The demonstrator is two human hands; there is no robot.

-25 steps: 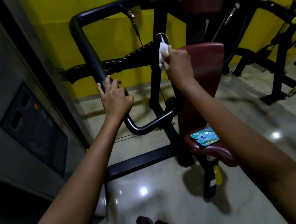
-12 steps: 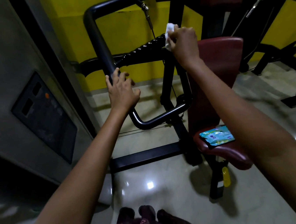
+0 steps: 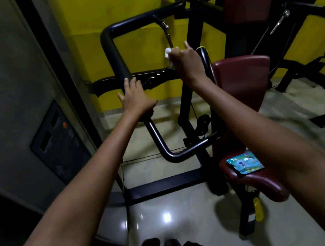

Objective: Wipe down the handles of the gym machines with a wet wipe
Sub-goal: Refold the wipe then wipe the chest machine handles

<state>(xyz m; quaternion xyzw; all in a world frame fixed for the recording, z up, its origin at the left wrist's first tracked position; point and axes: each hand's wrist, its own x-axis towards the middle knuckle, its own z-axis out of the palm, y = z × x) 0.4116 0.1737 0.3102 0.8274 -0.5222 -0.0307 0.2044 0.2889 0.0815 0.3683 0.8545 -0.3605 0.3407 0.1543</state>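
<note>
While left hand [image 3: 137, 97] rests on frame [image 3: 113, 54], right hand [image 3: 186, 60] grips wipe [image 3: 168, 52].

This is a gym. A black tubular machine frame [image 3: 114, 53] with a ribbed handle [image 3: 153, 77] and a cable [image 3: 168, 38] stands before a yellow wall [image 3: 135, 3]. Maroon padded seats [image 3: 241, 78] are bolted to it, more black machines [image 3: 311, 63] stand at the right, and the tiled floor [image 3: 167, 212] is glossy.

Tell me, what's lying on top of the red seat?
A blue-green wipes packet lies flat on the red seat. The right forearm crosses in front, covering the seat's right side, so anything lying there cannot be seen.
</note>
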